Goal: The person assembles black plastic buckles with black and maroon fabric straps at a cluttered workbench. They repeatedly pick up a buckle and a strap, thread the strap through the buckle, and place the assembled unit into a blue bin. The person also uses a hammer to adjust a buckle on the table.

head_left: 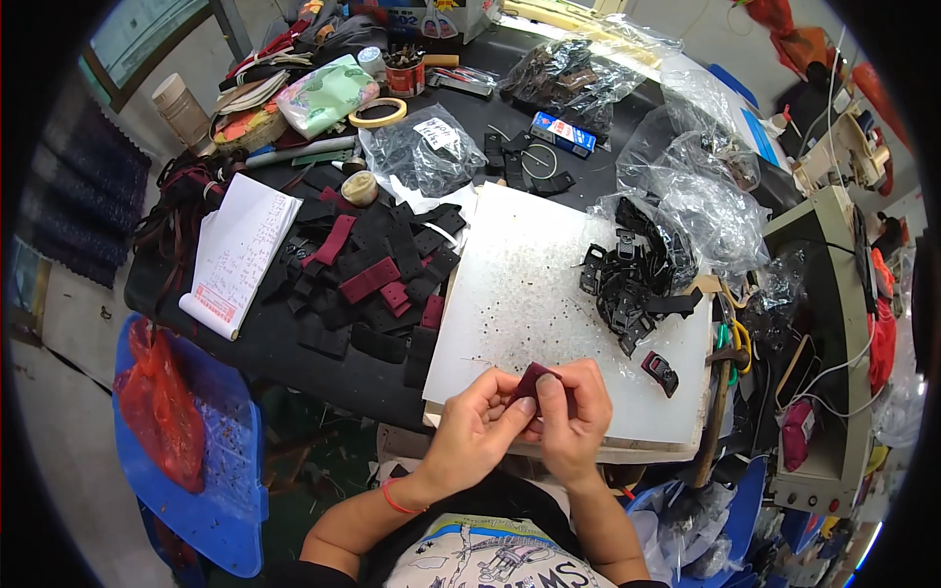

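Over the near edge of a white work board (505, 235), I pinch a small maroon strap piece (535, 378) between both hands. My left hand (470, 436) grips its left side, and the thumb of my right hand (573, 416) presses on its right side. The fingers cover most of the piece. To the right on the board lies a heap of black buckles (627, 279). A single black buckle with maroon strap (661, 373) rests apart, nearer to me. Left of the board spreads a pile of black and maroon strap pieces (371, 279).
An open notebook (240, 250) lies at the left. Farther back are a tape roll (377, 113), clear plastic bags (426, 152) and a blue box (564, 134). Scissors (742, 343) and a hammer (714, 412) are at the right edge. A blue stool (230, 441) bears a red bag (162, 416).
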The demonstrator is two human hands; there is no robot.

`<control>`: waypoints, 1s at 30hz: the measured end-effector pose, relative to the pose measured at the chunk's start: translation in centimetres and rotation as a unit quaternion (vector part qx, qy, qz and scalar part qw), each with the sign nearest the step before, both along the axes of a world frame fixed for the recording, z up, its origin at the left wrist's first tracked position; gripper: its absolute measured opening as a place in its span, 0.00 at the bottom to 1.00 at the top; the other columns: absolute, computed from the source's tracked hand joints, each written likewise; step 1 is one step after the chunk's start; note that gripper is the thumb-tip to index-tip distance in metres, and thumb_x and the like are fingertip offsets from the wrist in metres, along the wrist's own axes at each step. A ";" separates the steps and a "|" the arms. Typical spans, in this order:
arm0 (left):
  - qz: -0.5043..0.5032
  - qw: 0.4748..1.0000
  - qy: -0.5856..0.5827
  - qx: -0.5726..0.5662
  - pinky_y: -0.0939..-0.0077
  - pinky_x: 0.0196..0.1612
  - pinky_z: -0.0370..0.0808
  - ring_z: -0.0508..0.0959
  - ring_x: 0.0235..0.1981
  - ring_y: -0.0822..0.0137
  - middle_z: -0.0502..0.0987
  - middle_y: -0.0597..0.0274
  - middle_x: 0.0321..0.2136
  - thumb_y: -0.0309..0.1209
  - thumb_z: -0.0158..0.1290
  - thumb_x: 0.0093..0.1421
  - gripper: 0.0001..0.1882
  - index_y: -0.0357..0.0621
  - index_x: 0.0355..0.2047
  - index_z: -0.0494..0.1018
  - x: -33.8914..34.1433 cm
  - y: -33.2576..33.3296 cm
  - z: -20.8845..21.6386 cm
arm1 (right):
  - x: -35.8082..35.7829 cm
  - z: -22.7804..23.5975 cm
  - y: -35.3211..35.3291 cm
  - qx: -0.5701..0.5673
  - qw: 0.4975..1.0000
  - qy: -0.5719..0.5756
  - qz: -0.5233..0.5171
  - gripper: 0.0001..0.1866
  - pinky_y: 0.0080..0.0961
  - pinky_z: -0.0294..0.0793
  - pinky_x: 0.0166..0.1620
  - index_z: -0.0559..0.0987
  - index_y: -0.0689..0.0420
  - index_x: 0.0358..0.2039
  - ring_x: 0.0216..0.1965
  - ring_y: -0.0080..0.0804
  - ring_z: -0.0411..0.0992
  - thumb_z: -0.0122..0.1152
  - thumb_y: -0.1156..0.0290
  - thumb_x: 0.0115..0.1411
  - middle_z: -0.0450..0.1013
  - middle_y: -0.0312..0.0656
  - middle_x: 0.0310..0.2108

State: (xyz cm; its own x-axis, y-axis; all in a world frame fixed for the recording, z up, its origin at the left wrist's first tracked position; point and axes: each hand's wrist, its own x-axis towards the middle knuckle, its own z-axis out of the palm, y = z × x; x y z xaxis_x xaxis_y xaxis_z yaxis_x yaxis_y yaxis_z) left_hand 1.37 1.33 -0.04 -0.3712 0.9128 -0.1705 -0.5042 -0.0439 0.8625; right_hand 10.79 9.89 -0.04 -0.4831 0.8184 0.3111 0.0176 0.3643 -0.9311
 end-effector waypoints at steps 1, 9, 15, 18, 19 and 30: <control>0.022 1.000 0.014 0.012 0.83 0.36 0.78 0.77 0.33 0.76 0.76 0.58 0.34 0.22 0.46 0.64 0.06 0.32 0.41 0.67 0.5 0.1 -0.3 | -0.5 -0.7 -0.4 0.015 0.999 0.014 -0.039 0.02 0.18 0.63 0.25 0.75 0.63 0.28 0.22 0.22 0.64 0.58 0.78 0.56 0.67 0.39 0.24; 0.073 0.985 0.154 -0.031 0.84 0.30 0.74 0.76 0.28 0.80 0.77 0.60 0.27 0.22 0.49 0.61 0.06 0.32 0.39 0.68 0.7 0.7 -0.3 | -1.1 -1.0 -0.3 -0.002 0.999 0.014 -0.052 0.04 0.19 0.63 0.24 0.76 0.63 0.28 0.22 0.21 0.64 0.61 0.76 0.55 0.67 0.38 0.23; 0.047 0.971 0.215 -0.095 0.84 0.27 0.73 0.76 0.23 0.80 0.79 0.59 0.24 0.23 0.51 0.59 0.07 0.32 0.37 0.72 -1.1 0.0 0.5 | 0.1 1.1 1.1 0.012 0.992 -0.110 0.052 0.05 0.22 0.65 0.24 0.78 0.63 0.32 0.21 0.24 0.67 0.59 0.76 0.57 0.71 0.41 0.23; 0.000 0.984 0.134 -0.113 0.85 0.31 0.76 0.78 0.30 0.77 0.78 0.58 0.34 0.22 0.49 0.62 0.12 0.32 0.46 0.69 -1.7 -0.1 0.9 | 0.1 1.0 1.0 0.039 0.990 -0.134 0.033 0.04 0.23 0.66 0.24 0.78 0.64 0.31 0.20 0.26 0.68 0.58 0.77 0.57 0.71 0.42 0.22; -0.004 0.989 0.088 -0.116 0.84 0.33 0.76 0.78 0.32 0.76 0.78 0.57 0.35 0.22 0.49 0.62 0.14 0.31 0.48 0.68 -1.7 0.0 1.0 | 0.1 0.6 1.0 0.056 0.989 -0.136 0.006 0.04 0.24 0.66 0.25 0.78 0.64 0.31 0.20 0.26 0.68 0.58 0.77 0.57 0.72 0.42 0.22; -0.102 0.993 0.057 -0.017 0.77 0.49 0.74 0.76 0.46 0.68 0.72 0.50 0.48 0.22 0.48 0.63 0.25 0.31 0.60 0.57 -2.5 -1.9 1.2 | 0.4 0.9 1.3 -0.031 0.992 -0.119 0.036 0.05 0.18 0.69 0.26 0.77 0.64 0.31 0.23 0.21 0.71 0.59 0.74 0.59 0.73 0.39 0.24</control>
